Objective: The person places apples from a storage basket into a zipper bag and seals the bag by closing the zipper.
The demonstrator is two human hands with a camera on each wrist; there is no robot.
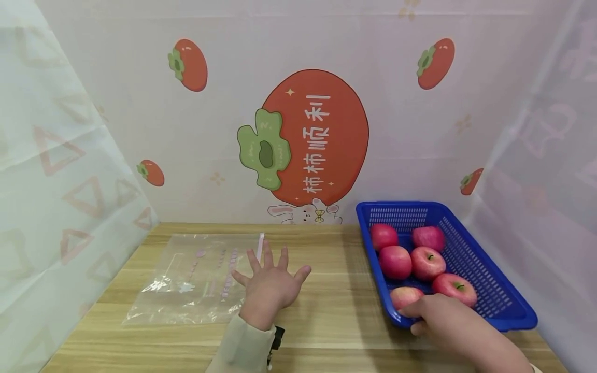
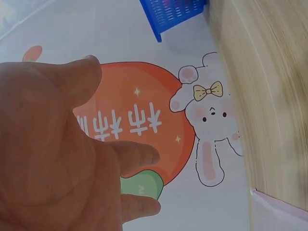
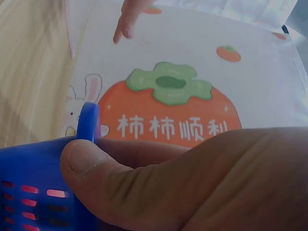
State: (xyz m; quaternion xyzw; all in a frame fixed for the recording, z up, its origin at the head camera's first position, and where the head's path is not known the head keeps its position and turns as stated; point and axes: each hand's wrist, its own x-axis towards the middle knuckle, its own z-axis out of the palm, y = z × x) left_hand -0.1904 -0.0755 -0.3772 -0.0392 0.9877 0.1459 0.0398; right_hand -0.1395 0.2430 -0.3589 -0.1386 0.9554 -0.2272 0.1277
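Apples [image 1: 428, 264], round and red, lie in a blue, rectangular, perforated plastic basket [image 1: 517, 313] on the right; the right hand [image 1: 450, 318] clamps thumb and fingers on its near-left rim. The left hand [image 1: 274, 287], fingers spread apart, is by a clear, flat plastic bag [image 1: 186, 274] on the left, possibly touching it.

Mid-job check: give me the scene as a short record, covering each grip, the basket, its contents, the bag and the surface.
Left grip: bare hand, fingers spread, holding nothing
Right grip: bare hand, thumb and finger pinching the basket's rim at its near left corner
Basket: blue, perforated sides, on the right of the table
Contents: apples, six visible
Bag: clear plastic, lying flat on the left
Surface: wood-grain table
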